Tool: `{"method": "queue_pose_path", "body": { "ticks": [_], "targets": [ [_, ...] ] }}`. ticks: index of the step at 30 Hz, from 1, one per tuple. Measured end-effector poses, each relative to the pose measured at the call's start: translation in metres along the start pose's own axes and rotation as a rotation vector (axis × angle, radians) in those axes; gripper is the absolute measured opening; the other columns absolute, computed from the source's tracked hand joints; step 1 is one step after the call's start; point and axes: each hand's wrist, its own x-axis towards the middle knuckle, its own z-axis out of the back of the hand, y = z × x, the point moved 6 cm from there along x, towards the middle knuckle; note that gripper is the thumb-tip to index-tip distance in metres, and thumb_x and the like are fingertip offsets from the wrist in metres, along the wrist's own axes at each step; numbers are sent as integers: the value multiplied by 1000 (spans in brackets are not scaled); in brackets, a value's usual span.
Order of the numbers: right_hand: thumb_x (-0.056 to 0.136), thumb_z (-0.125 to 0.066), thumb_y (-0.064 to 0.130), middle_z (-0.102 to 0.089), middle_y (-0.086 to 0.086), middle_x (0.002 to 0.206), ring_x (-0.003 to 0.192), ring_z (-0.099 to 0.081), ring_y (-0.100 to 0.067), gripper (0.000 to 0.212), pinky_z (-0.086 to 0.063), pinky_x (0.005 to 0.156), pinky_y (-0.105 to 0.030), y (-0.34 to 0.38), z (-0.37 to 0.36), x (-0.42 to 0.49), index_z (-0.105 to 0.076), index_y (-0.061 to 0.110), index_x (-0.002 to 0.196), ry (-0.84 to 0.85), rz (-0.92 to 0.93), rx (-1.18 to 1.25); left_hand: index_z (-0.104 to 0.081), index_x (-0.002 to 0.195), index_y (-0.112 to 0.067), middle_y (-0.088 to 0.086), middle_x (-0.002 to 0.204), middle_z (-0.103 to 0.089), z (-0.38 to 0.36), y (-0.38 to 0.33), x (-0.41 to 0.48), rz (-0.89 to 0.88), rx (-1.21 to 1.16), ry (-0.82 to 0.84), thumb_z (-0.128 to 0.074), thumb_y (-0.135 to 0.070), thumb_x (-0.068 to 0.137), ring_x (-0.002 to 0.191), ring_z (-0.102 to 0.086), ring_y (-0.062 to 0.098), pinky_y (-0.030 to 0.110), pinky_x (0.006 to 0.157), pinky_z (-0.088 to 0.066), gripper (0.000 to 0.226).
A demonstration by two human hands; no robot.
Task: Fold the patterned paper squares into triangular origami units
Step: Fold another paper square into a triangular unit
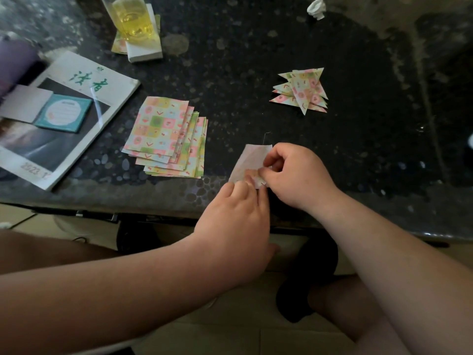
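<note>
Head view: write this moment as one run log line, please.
stage: folding | left hand, right hand: hold paper square | unfolded stack: left of it | finished triangles: behind it

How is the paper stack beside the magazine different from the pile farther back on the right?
The paper stack lies as flat, unfolded sheets, fanned out; the pile is folded triangles with points sticking out. The paper stack is bigger than the pile. Both share the pastel checked pattern.
</note>
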Motion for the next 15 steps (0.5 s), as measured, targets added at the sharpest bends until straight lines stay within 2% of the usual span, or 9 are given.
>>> {"method": "queue_pose_path", "body": {
  "ticks": [5, 8, 12, 15],
  "targets": [
    [88, -75, 20, -67, 11, 82, 76, -64, -5, 13, -47, 64, -17, -3, 10, 4, -69, 30, 94, 99, -1, 56, -18, 156, 7, 27, 160, -20, -2, 2, 1, 2, -4, -5, -29, -74, 96, 141, -24, 38, 46, 120, -23, 101],
    [87, -78, 18, -70, 10, 80, 73, -67, -5, 15, -52, 66, -19, -5, 13, 6, -71, 29, 94, 162, -28, 52, -20, 154, 8, 29, 159, -22, -3, 2, 4, -6, -19, -26, -28, -76, 95, 141, -26, 39, 46, 120, -26, 103],
    [87, -78, 17, -70, 10, 79, 72, -66, -5, 15, -52, 66, -19, -4, 13, 6, -72, 28, 96, 152, -22, 49, -12, 155, 10, 30, 160, -13, -5, 1, 5, -10, -80, -35, -33, -75, 95, 148, -15, 40, 45, 123, -25, 106],
    [87, -78, 17, -70, 9, 78, 72, -66, -5, 16, -53, 68, -21, -3, 12, 6, -72, 27, 97, 153, -33, 45, -23, 153, 6, 24, 153, -27, -4, 2, 6, -8, -117, -71, -35, -76, 94, 141, -26, 35, 43, 116, -36, 102]
  ]
}}
